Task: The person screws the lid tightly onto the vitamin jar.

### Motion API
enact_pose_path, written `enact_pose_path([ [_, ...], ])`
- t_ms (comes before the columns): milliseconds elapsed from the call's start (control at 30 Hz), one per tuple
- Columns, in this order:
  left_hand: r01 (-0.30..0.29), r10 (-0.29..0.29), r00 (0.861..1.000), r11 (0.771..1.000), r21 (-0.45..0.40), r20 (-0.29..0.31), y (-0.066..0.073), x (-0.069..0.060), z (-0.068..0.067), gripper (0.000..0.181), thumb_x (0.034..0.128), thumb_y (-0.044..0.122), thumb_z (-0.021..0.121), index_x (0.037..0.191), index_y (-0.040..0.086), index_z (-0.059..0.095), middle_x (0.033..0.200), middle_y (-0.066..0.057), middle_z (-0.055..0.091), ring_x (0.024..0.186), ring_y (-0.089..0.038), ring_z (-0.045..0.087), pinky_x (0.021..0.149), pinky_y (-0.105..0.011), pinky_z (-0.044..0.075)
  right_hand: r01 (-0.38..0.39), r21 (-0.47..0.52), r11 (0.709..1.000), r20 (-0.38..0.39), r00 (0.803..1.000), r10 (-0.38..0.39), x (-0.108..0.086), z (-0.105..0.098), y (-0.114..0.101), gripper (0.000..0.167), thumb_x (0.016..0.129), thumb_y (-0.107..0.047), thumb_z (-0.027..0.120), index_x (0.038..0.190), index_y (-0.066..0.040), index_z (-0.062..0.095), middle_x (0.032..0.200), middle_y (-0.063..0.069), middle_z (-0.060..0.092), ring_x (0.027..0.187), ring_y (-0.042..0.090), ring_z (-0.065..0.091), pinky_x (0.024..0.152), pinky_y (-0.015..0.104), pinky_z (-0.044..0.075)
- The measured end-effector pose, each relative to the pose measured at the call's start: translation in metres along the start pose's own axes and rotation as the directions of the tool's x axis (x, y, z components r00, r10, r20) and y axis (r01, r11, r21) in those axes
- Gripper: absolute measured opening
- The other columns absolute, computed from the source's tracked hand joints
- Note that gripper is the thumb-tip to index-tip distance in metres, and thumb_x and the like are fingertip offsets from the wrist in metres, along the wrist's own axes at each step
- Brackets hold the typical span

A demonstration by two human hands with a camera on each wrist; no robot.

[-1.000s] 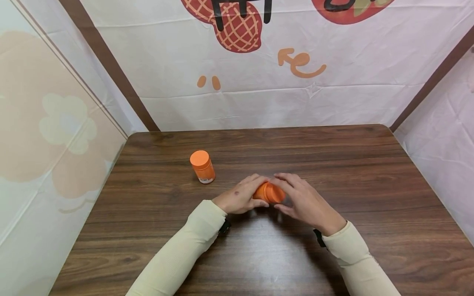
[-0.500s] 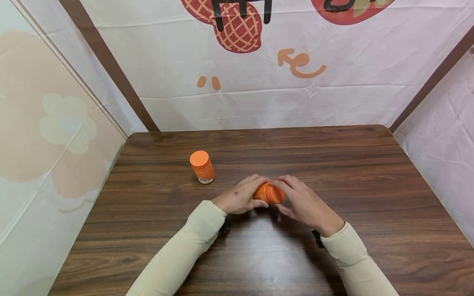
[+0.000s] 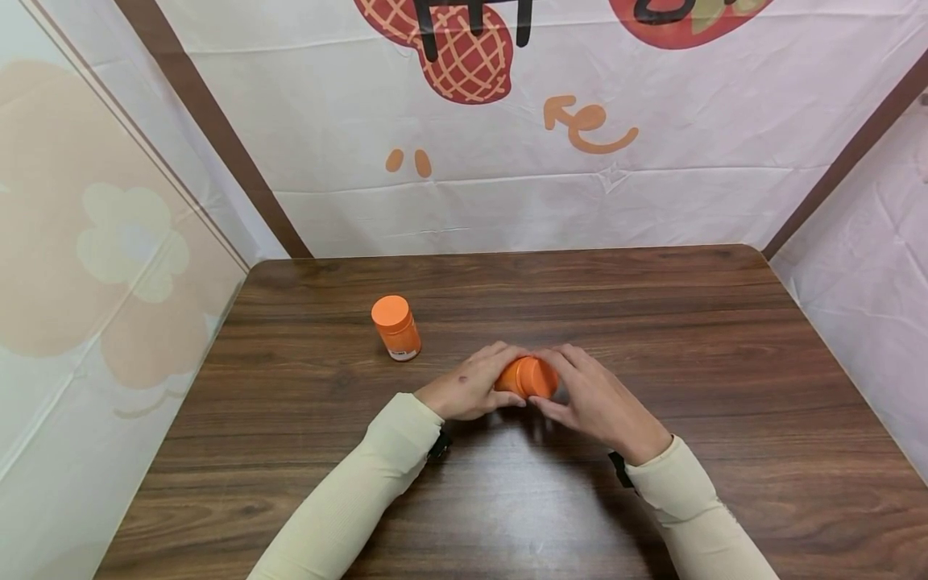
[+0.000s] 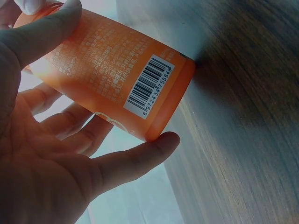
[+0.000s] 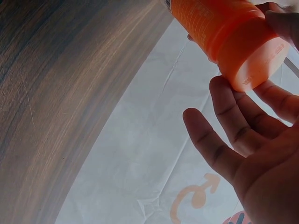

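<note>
Over the middle of the table, my left hand (image 3: 470, 387) grips an orange plastic jar (image 4: 105, 60) by its body. The jar is tilted, with its orange lid (image 3: 540, 378) toward my right hand (image 3: 603, 407). In the left wrist view, a white barcode label (image 4: 149, 86) shows near the jar's base, and the thumb lies across the body. My right hand pinches the lid between thumb and fingers. The right wrist view shows its fingertips at the lid's rim, with the little finger standing clear. The lid sits on the jar's neck.
A second orange jar (image 3: 396, 329), lid on, stands upright on the table to the left and farther back. The dark wood table (image 3: 689, 322) meets a printed white cloth (image 3: 507, 205) behind it. More cloth hangs at both sides.
My right hand has shifted slightly left, and its thumb and fingertips have moved to a new place around the lid. The left hand, its jar and the second jar stay put.
</note>
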State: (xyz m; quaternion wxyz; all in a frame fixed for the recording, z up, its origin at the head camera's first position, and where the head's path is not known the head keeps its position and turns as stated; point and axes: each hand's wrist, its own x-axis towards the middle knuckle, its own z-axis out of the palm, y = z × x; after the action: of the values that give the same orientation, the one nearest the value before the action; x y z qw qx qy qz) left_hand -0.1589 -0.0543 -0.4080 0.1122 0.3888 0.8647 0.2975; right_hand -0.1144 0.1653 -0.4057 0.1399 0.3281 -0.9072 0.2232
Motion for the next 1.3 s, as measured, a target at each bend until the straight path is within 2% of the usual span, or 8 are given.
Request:
enact_pose_path([
  [367, 0.018, -0.018, 1.0, 1.0, -0.002, 0.007, 0.001, -0.001, -0.001, 0.057, 0.0904, 0.022, 0.076, 0.14, 0.012, 0.049, 0.124, -0.007, 0.055, 0.106, -0.021, 0.052, 0.091, -0.04, 0.046, -0.145, 0.019, 0.989, 0.046, 0.988, 0.144, 0.0, 0.0, -0.003, 0.054, 0.088, -0.038, 0.078, 0.124, -0.001, 0.062, 0.107, 0.013, 0.066, 0.088, 0.023, 0.063, 0.074, 0.039, 0.054],
  [467, 0.023, -0.023, 1.0, 1.0, -0.002, 0.014, 0.001, -0.001, -0.001, 0.058, 0.0909, 0.021, 0.076, 0.141, 0.012, 0.048, 0.125, -0.007, 0.054, 0.107, -0.021, 0.052, 0.091, -0.04, 0.047, -0.107, -0.001, 0.994, 0.049, 0.993, 0.107, -0.001, -0.001, -0.001, 0.062, 0.085, -0.04, 0.08, 0.129, -0.002, 0.06, 0.115, 0.014, 0.064, 0.097, 0.027, 0.063, 0.08, 0.044, 0.054],
  [567, 0.013, -0.013, 1.0, 1.0, 0.002, 0.014, 0.001, 0.0, -0.001, 0.06, 0.0913, 0.022, 0.075, 0.143, 0.01, 0.047, 0.124, -0.007, 0.054, 0.106, -0.021, 0.053, 0.091, -0.04, 0.047, -0.019, -0.018, 1.0, 0.035, 0.999, 0.02, -0.001, -0.002, 0.003, 0.072, 0.079, -0.036, 0.087, 0.135, -0.004, 0.056, 0.126, 0.015, 0.059, 0.11, 0.032, 0.06, 0.088, 0.05, 0.052],
  [667, -0.003, 0.003, 1.0, 1.0, 0.003, 0.009, 0.001, 0.0, -0.001, 0.06, 0.0907, 0.024, 0.076, 0.141, 0.009, 0.048, 0.123, -0.007, 0.055, 0.105, -0.021, 0.053, 0.091, -0.04, 0.047, 0.073, -0.016, 0.997, 0.021, 0.997, -0.072, -0.002, -0.002, 0.006, 0.075, 0.075, -0.025, 0.091, 0.137, -0.005, 0.054, 0.13, 0.017, 0.056, 0.116, 0.034, 0.056, 0.092, 0.053, 0.049],
  [767, -0.009, 0.009, 1.0, 1.0, -0.004, 0.007, 0.0, 0.0, -0.001, 0.057, 0.0905, 0.023, 0.076, 0.138, 0.009, 0.049, 0.121, -0.007, 0.055, 0.104, -0.021, 0.053, 0.091, -0.04, 0.047, 0.12, -0.003, 0.993, 0.02, 0.993, -0.12, -0.003, -0.002, 0.008, 0.072, 0.073, -0.013, 0.09, 0.136, -0.004, 0.055, 0.129, 0.016, 0.056, 0.116, 0.034, 0.056, 0.091, 0.052, 0.05],
  [900, -0.008, 0.008, 1.0, 1.0, -0.005, 0.005, 0.0, 0.001, -0.001, 0.056, 0.09, 0.023, 0.077, 0.137, 0.008, 0.05, 0.12, -0.007, 0.055, 0.104, -0.021, 0.053, 0.091, -0.039, 0.047, 0.103, 0.004, 0.995, 0.025, 0.994, -0.103, -0.003, -0.001, 0.007, 0.067, 0.074, -0.008, 0.089, 0.133, -0.004, 0.057, 0.126, 0.013, 0.058, 0.112, 0.029, 0.058, 0.088, 0.048, 0.051],
  [1300, 0.002, -0.002, 1.0, 1.0, 0.001, 0.002, 0.002, 0.001, 0.0, 0.058, 0.0897, 0.023, 0.077, 0.139, 0.01, 0.049, 0.121, -0.007, 0.055, 0.103, -0.021, 0.054, 0.09, -0.039, 0.047, 0.047, 0.001, 0.999, -0.007, 0.999, -0.047, -0.002, 0.002, 0.005, 0.061, 0.078, -0.02, 0.088, 0.128, 0.0, 0.059, 0.112, 0.01, 0.061, 0.091, 0.022, 0.061, 0.075, 0.038, 0.054],
])
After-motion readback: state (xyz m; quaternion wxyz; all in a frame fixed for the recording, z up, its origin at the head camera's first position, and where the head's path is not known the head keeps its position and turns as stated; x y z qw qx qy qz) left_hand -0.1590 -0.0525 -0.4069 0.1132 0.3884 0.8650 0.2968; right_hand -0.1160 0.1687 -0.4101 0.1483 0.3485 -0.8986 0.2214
